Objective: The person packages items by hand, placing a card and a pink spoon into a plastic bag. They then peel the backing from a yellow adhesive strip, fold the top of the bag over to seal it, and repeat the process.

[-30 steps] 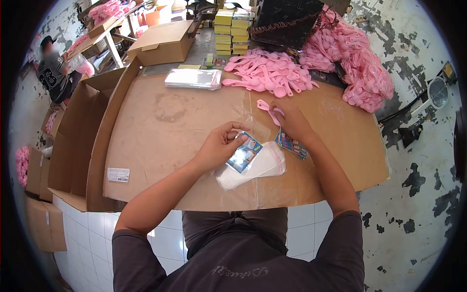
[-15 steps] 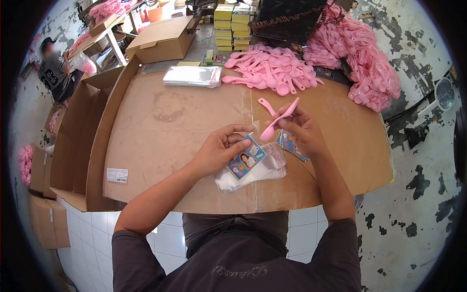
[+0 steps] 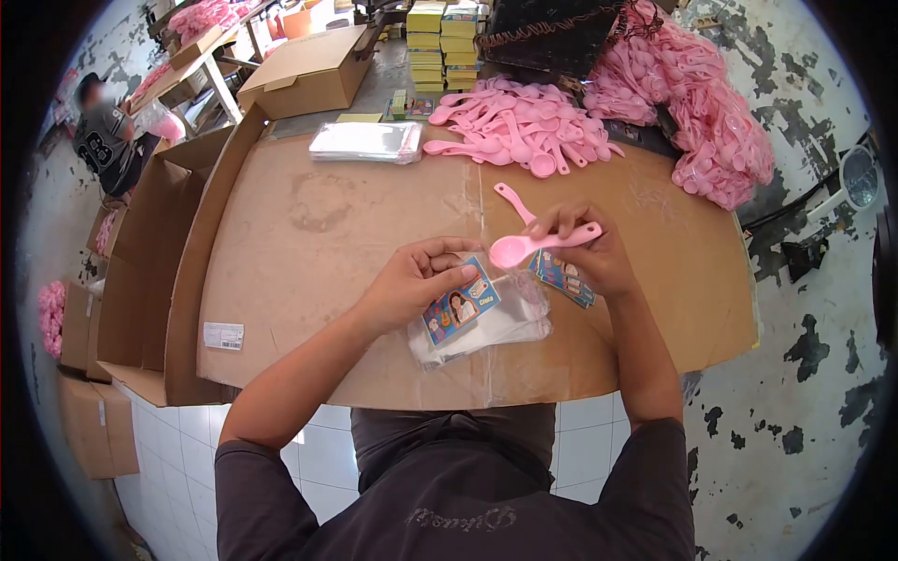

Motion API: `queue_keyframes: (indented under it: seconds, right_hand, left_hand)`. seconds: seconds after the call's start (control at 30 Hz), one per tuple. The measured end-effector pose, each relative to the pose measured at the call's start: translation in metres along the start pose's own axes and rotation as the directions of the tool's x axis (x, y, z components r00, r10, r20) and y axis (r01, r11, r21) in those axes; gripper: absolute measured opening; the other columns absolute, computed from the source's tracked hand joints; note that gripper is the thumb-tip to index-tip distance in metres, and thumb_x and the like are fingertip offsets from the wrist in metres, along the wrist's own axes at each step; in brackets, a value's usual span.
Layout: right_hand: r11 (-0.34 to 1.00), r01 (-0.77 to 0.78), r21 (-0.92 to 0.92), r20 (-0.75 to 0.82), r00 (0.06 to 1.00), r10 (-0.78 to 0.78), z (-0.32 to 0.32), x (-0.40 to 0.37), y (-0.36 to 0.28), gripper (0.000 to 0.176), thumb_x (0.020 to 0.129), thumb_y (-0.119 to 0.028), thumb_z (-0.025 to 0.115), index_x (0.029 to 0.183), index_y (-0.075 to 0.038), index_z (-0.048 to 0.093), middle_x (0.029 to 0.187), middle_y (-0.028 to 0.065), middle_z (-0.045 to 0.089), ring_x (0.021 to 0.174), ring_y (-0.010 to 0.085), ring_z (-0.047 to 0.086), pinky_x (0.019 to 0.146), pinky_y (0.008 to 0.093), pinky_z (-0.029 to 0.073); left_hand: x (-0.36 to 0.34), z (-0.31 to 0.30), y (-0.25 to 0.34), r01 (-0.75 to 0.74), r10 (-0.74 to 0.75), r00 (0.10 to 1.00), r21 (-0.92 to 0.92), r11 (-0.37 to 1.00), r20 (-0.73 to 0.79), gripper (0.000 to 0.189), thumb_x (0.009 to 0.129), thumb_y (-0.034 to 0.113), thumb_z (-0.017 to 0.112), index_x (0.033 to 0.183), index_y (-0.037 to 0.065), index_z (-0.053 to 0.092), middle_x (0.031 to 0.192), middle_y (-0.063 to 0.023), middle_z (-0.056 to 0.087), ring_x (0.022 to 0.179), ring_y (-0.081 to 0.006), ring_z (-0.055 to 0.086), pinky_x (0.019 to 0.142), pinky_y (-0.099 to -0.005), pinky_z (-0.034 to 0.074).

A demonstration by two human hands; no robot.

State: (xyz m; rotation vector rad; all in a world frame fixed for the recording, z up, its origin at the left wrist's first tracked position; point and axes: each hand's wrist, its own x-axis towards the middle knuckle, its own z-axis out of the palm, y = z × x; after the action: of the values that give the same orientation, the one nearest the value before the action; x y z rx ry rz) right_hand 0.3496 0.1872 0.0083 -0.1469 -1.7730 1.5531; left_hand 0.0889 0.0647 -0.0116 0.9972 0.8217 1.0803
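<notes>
My left hand (image 3: 426, 273) pinches a blue printed card (image 3: 461, 304) between thumb and fingers, above a small pile of clear plastic bags (image 3: 500, 327). In my right hand (image 3: 594, 248) is a pink spoon (image 3: 512, 251), its round bowl pointing left toward the card and its handle end sticking out past the fingers on the right. Another pink spoon (image 3: 511, 200) lies on the cardboard just behind my right hand, partly hidden by it. Below that hand, several more printed cards (image 3: 566, 283) lie fanned on the cardboard.
Beyond my hands lie a heap of loose pink spoons (image 3: 524, 126) and a stack of clear bags (image 3: 366, 143). Stacked cards (image 3: 427, 47) stand at the back. Bagged spoons (image 3: 716, 140) pile up at the right. An open cardboard box (image 3: 154, 271) borders the left; a person (image 3: 103, 140) is farther off.
My right hand has turned the spoon from a steep slant to nearly level, with its bowl now facing up toward me. The card in my left hand has moved slightly left and tilted.
</notes>
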Motion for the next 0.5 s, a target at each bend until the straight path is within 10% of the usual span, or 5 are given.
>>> queue_keyframes:
  seconds: [0.5]
  right_hand:
    - [0.854, 0.070, -0.516, 0.040, 0.998, -0.058, 0.039, 0.005, -0.010, 0.046, 0.086, 0.003, 0.070, 0.129, -0.004, 0.056, 0.132, 0.0124, 0.067, 0.124, 0.0272, 0.063, 0.109, 0.0452, 0.045]
  left_hand:
    - [-0.001, -0.001, -0.003, 0.047, -0.055, 0.993, 0.080, 0.996, 0.107, 0.034, 0.104, 0.022, 0.064, 0.125, -0.004, 0.063, 0.105, -0.0063, 0.075, 0.092, -0.0079, 0.068, 0.081, -0.0232, 0.054]
